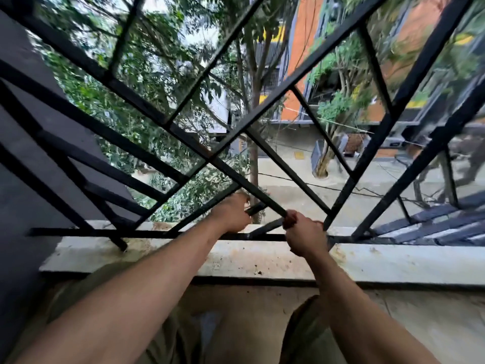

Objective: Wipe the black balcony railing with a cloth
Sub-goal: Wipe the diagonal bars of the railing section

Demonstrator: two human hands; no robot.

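Beyond the balcony, trees [157, 74] and an orange building [309, 35] stand over a paved street [278, 191]. Right before me the black railing [183, 136] of crossing diagonal bars rises from a stained white ledge [262, 258]. My left grip [231, 214] curls round a low bar near the ledge. My right grip [304, 232], just beside it, is clenched on the neighbouring bar. A dark reddish scrap [288, 219] at its fingertips may be the cloth, but it is too blurred to tell.
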